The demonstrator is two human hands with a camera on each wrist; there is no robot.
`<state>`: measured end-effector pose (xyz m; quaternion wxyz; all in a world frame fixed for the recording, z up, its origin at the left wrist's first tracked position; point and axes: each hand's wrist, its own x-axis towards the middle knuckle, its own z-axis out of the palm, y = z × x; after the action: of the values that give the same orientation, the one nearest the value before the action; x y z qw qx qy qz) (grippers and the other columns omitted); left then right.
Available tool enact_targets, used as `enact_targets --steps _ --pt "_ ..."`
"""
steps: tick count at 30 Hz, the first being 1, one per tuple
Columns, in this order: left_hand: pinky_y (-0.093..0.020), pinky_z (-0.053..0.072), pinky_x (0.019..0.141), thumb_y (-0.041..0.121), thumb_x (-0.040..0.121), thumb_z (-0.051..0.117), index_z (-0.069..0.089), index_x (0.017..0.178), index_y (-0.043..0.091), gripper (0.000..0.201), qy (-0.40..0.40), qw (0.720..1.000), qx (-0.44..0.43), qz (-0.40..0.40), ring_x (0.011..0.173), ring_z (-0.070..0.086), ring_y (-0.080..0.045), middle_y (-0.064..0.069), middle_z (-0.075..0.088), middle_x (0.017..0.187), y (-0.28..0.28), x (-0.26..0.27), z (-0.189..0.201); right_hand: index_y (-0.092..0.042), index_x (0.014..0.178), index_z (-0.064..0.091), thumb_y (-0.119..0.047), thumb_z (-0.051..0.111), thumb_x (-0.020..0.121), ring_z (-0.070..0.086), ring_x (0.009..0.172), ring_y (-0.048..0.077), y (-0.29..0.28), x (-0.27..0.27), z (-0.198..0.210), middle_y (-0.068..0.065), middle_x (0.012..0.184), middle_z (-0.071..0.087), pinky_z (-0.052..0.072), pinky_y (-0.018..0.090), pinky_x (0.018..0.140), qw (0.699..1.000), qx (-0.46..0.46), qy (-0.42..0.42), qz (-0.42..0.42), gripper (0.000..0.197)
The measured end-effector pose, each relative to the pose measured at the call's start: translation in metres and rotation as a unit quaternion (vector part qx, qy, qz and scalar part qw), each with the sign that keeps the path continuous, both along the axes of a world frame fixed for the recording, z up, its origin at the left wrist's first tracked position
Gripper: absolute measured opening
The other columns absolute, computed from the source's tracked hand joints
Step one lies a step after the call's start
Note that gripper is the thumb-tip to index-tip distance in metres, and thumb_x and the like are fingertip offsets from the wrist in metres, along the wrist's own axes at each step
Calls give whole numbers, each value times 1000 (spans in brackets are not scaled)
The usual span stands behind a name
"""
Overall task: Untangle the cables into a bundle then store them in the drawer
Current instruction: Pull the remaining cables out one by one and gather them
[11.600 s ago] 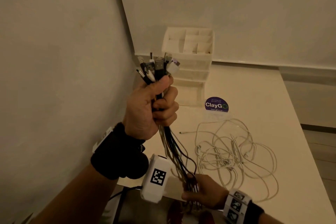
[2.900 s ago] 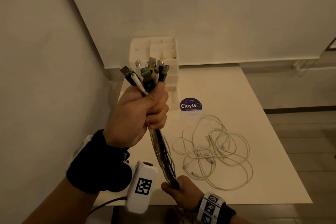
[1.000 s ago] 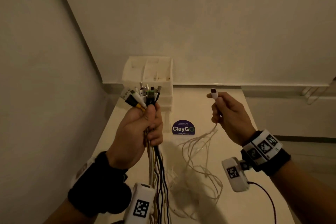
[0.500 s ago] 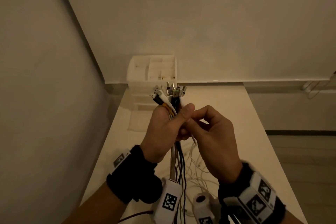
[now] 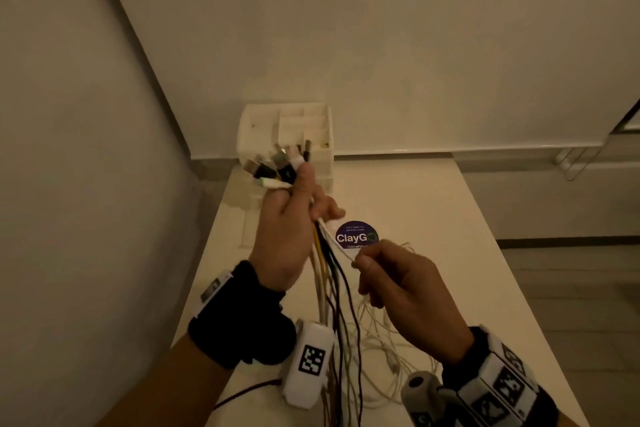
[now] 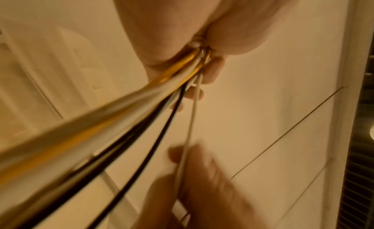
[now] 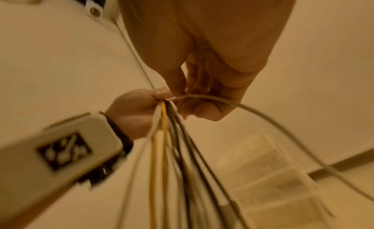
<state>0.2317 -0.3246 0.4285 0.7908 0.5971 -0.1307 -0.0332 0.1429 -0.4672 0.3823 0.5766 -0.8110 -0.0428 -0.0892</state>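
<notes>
My left hand [image 5: 291,218] grips a cable bundle [image 5: 329,281] of black, yellow and white cords, raised above the table, with the plugs [image 5: 277,165] fanning out over my thumb. The cords hang down past my wrist. My right hand [image 5: 391,274] pinches one white cable [image 5: 337,246] just below the left fist, and the cable runs taut up into that fist. In the left wrist view the white cable [image 6: 190,128] leads from the fist to the right fingers [image 6: 194,168]. A loose white cable tangle [image 5: 384,357] lies on the table under my right hand.
A white drawer organizer [image 5: 287,139] stands at the table's far left corner against the wall, its lower drawer [image 5: 252,218] pulled out. A round purple ClayGo sticker [image 5: 356,236] lies on the white table [image 5: 450,236]. A wall runs close on the left.
My right hand brought a white cable's plug to the left fist, tucked it into the bundle, then slid down the cable. Both hands now sit a little lower and apart.
</notes>
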Motion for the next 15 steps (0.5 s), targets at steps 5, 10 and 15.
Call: enact_targets --steps 5,10,15 --pt "-22 29 41 38 101 39 41 56 24 47 32 995 -83 50 39 25 -8 6 27 52 38 21 28 -22 83 69 -21 53 97 58 63 5 -31 -1 -62 -18 68 62 45 17 63 997 -61 49 18 21" --pt "-20 16 41 33 98 51 37 56 21 46 -10 998 15 59 35 18 -10 6 25 47 53 20 29 -25 67 61 -25 58 95 53 60 10 -48 13 -88 -3 63 60 45 33 62 993 -63 71 -66 28" --pt "-12 34 40 16 82 74 64 72 17 14 -65 974 214 21 35 44 0 14 52 45 34 1 8 -3 62 57 -9 63 91 41 58 14 -38 35 -45 7 59 48 37 31 61 996 21 42 -76 30"
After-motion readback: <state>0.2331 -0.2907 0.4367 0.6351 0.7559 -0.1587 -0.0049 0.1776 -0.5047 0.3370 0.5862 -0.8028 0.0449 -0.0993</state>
